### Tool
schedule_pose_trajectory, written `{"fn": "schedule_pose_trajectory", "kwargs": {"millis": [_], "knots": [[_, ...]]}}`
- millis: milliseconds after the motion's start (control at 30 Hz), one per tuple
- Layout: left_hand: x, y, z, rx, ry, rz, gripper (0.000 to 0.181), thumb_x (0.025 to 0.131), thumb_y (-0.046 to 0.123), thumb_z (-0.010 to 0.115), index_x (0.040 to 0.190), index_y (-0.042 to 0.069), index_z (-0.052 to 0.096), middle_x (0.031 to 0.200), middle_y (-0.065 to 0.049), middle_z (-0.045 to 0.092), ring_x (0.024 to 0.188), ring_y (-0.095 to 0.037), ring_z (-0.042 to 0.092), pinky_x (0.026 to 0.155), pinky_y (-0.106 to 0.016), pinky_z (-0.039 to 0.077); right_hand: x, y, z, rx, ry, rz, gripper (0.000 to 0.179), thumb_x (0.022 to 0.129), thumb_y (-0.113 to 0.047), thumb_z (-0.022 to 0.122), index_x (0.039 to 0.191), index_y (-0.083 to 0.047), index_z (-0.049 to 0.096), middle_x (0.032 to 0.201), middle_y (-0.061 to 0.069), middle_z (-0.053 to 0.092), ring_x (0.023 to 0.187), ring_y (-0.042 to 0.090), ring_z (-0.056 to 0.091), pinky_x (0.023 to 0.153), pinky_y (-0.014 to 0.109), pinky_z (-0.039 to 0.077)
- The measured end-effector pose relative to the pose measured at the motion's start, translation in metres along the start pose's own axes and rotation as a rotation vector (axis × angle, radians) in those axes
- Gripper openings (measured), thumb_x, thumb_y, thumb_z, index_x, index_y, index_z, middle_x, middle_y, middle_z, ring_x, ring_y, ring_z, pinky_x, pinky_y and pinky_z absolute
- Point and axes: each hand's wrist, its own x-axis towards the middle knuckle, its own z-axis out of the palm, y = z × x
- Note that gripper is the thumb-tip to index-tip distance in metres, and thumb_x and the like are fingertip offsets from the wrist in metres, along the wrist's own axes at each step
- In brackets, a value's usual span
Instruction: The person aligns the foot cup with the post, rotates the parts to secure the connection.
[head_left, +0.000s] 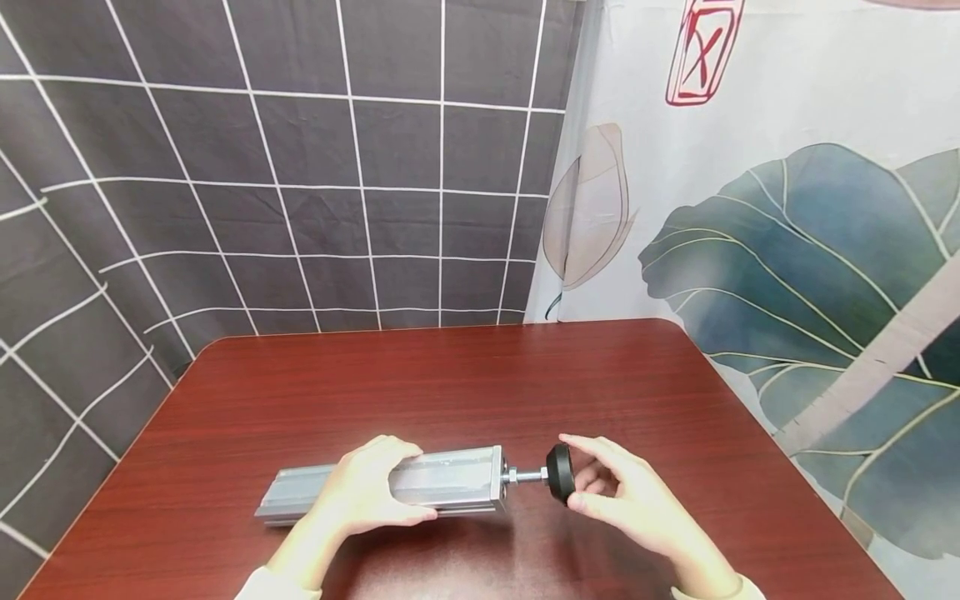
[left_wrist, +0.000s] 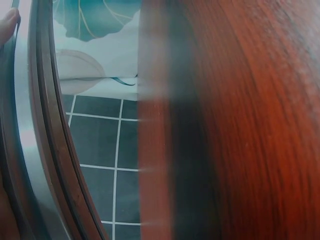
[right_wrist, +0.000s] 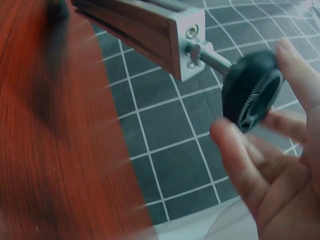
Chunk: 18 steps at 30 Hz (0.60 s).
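A silver aluminium profile (head_left: 457, 477) lies lengthwise in front of me, held above the table, its shadow below it. My left hand (head_left: 367, 492) grips it around the middle, thumb on the near side and fingers over the far side. Out of the profile's right end plate (right_wrist: 192, 45) sticks a threaded rod with a nut (head_left: 513, 475). The rod carries a black levelling foot (head_left: 559, 473). My right hand (head_left: 630, 500) pinches the foot by its rim, thumb at the lower edge and a fingertip (right_wrist: 285, 47) at the upper edge. In the right wrist view the foot's hollow underside faces the palm.
The reddish-brown wooden table (head_left: 420, 375) spreads under both hands, with rounded far corners. Behind it hangs a dark grey cloth with a white grid (head_left: 397, 217). A white curtain (head_left: 637, 50) with leaf prints hangs at the right.
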Motion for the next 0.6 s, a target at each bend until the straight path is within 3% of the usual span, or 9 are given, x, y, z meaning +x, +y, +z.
{"fn": "schedule_pose_trajectory", "kwargs": {"millis": [100, 267, 333, 433, 600], "knots": [[0.001, 0.0, 0.0, 0.007, 0.002, 0.007, 0.063, 0.055, 0.064, 0.078, 0.1, 0.021, 0.067, 0.092, 0.012, 0.061, 0.085, -0.008, 0.057, 0.072, -0.029, 0.049, 0.001, 0.0, 0.0, -0.005, 0.018, 0.032, 0.052, 0.079, -0.006, 0.071, 0.128, -0.009, 0.053, 0.095, -0.003, 0.061, 0.074, 0.011, 0.06, 0.062, 0.026, 0.05], [0.0, -0.002, 0.001, 0.0, 0.004, 0.02, 0.064, 0.055, 0.064, 0.077, 0.1, 0.019, 0.067, 0.092, 0.011, 0.062, 0.086, -0.009, 0.057, 0.072, -0.03, 0.049, 0.002, 0.002, 0.004, 0.059, -0.061, -0.012, 0.077, 0.075, -0.005, 0.076, 0.141, -0.011, 0.037, 0.125, -0.001, 0.051, 0.09, 0.014, 0.061, 0.074, 0.028, 0.051], [0.0, -0.002, 0.0, -0.006, 0.002, 0.019, 0.064, 0.056, 0.064, 0.077, 0.101, 0.019, 0.067, 0.093, 0.011, 0.062, 0.086, -0.009, 0.057, 0.072, -0.03, 0.049, 0.004, 0.001, 0.008, 0.082, -0.089, -0.045, 0.079, 0.075, -0.005, 0.077, 0.142, -0.011, 0.036, 0.13, 0.0, 0.046, 0.091, 0.014, 0.061, 0.074, 0.029, 0.052], [0.0, -0.002, 0.0, -0.017, 0.004, 0.013, 0.063, 0.055, 0.063, 0.078, 0.101, 0.02, 0.066, 0.093, 0.011, 0.061, 0.085, -0.008, 0.057, 0.072, -0.03, 0.049, 0.007, -0.002, 0.015, 0.074, -0.063, -0.07, 0.069, 0.076, -0.006, 0.077, 0.136, -0.012, 0.043, 0.121, 0.003, 0.05, 0.083, 0.012, 0.06, 0.067, 0.028, 0.052], [0.0, -0.002, 0.001, -0.025, 0.026, 0.013, 0.062, 0.055, 0.06, 0.079, 0.102, 0.022, 0.066, 0.093, 0.013, 0.06, 0.086, -0.006, 0.056, 0.071, -0.029, 0.048, 0.012, -0.008, 0.021, -0.021, 0.078, -0.064, 0.068, 0.068, -0.007, 0.082, 0.127, -0.014, 0.051, 0.097, 0.0, 0.058, 0.066, 0.008, 0.057, 0.052, 0.026, 0.049]]}}
